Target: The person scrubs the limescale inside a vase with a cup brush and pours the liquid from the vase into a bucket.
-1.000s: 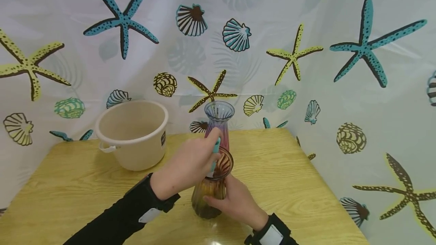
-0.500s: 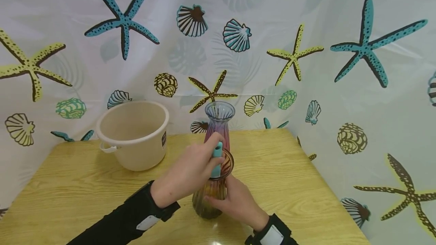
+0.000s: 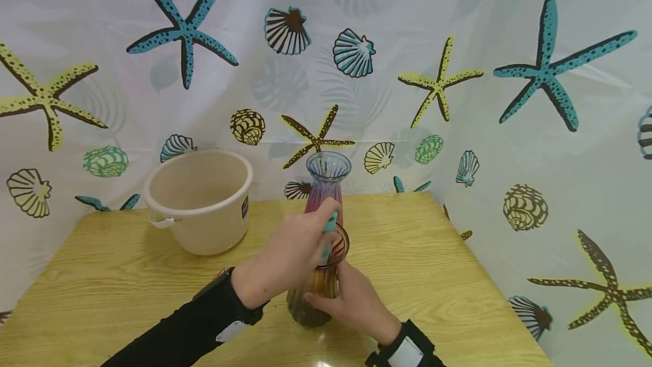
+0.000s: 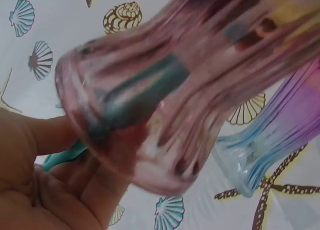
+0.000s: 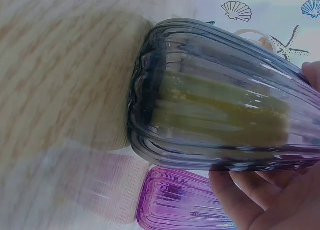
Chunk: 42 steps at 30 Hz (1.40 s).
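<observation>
A ribbed glass vase [image 3: 305, 307], amber at the neck and grey at the base, stands on the table. My right hand [image 3: 359, 304] grips its body from the right, thumb in front. Above the vase's mouth, my left hand [image 3: 292, 251] holds the teal handle [image 3: 329, 237] of a sponge bottle brush, which reaches down inside. Through the glass, the right wrist view shows its yellow-green sponge head [image 5: 225, 110] within the vase, near the base. Part of the handle [image 4: 145, 90] also shows through the neck in the left wrist view.
Right behind stands a second glass vase [image 3: 326, 186], blue at the rim and pink below. A cream bucket [image 3: 211, 231] with a side handle sits at the back left of the wooden table [image 3: 417, 276]. A shell-and-starfish patterned cloth [image 3: 387, 4] hangs behind.
The left hand and the brush handle have shifted slightly to the right, and the handle's tilt has changed. The right hand and the vase have stayed in place.
</observation>
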Available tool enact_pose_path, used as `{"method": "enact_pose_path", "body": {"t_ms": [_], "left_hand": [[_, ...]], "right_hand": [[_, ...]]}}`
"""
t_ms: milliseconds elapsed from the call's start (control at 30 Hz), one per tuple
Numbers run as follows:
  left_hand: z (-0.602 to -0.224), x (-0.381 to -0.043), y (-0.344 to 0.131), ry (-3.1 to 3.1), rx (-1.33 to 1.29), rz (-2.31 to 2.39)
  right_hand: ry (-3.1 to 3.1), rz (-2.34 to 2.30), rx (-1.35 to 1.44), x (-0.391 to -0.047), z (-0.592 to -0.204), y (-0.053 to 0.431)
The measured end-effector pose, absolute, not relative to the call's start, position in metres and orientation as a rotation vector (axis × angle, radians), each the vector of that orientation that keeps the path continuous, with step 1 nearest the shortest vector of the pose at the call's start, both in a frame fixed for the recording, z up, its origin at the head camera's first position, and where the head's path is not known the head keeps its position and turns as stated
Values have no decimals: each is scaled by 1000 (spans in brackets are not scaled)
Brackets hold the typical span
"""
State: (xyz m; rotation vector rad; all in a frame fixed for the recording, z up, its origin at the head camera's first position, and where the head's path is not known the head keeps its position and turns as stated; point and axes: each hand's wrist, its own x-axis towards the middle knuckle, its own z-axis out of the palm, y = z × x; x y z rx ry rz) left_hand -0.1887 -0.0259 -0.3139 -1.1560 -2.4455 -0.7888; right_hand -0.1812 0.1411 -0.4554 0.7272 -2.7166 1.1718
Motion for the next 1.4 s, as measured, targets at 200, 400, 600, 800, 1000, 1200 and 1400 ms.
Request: {"method": "enact_pose_path", "body": {"t_ms": [200,400,600,800,1000,1200,1400], "left_hand": [[-307,-191,-33,-2518,-1117,-674],[-301,-189,-38,-2551,-1142,-735],[-299,-183,-42,-2589,-1156,-881],[-302,-180,-38,-2578,-1114,-969],[-309,-179,-31,-2517,-1099,-986],[-316,-182,-28,-2449,-1124,-943],[-317,-187,-27,-2412,-1126,-839]], "right_hand": [[-2734,1140,708,-181,-458,141],[-2724,1144,703,-181,-459,141],[-2711,1143,714,-182,-461,141],[-2713,1152,732,-182,-459,141],[-2723,1142,713,-181,-455,143],[-2717,1148,718,-181,-456,142],[-2727,1162,706,-182,-459,141]]}}
